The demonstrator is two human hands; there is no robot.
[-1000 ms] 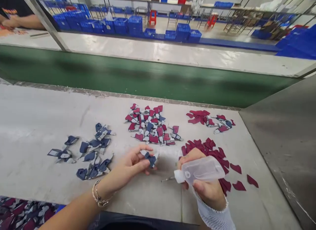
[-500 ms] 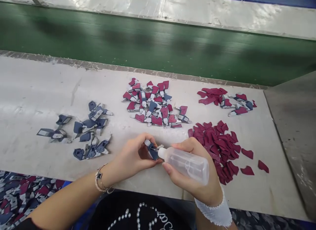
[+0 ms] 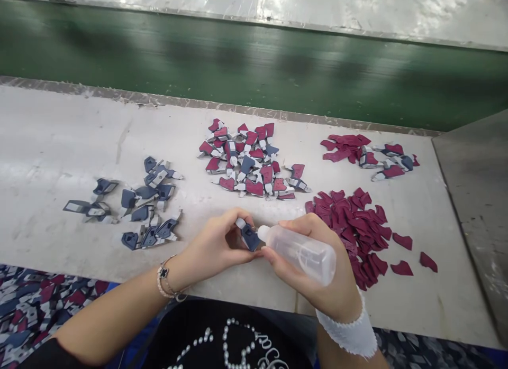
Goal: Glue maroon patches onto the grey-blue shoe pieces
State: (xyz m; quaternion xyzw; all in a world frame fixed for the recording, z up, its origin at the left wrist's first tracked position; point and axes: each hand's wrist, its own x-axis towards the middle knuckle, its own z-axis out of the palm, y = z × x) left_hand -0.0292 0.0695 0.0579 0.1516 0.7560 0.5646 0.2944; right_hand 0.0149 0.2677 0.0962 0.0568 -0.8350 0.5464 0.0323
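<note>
My left hand (image 3: 224, 241) pinches a small dark blue and grey plastic part (image 3: 249, 236) between thumb and fingers. Wrapped round a translucent squeeze bottle (image 3: 299, 252) is my right hand (image 3: 317, 274). The bottle lies tilted in the hand, its white cap end against or very near the blue part; the tip's exact contact is hidden. Some clear liquid shows inside the bottle. Beyond the hands lies a pile of joined maroon, grey and blue parts (image 3: 246, 163). Loose maroon pieces (image 3: 349, 226) are heaped just right of the bottle.
Blue and grey parts (image 3: 148, 200) lie scattered on the left of the white table (image 3: 95, 141). More maroon pieces (image 3: 341, 147) and a few assembled parts (image 3: 391, 163) sit at the back right. A green belt (image 3: 238, 67) runs behind, a metal panel (image 3: 476, 200) stands right. Many mixed parts (image 3: 39, 305) fill the lower left.
The blue part has turned in my left hand, showing more of its hollow face. The bottle has shifted slightly with the right hand. The camera view has moved a little.
</note>
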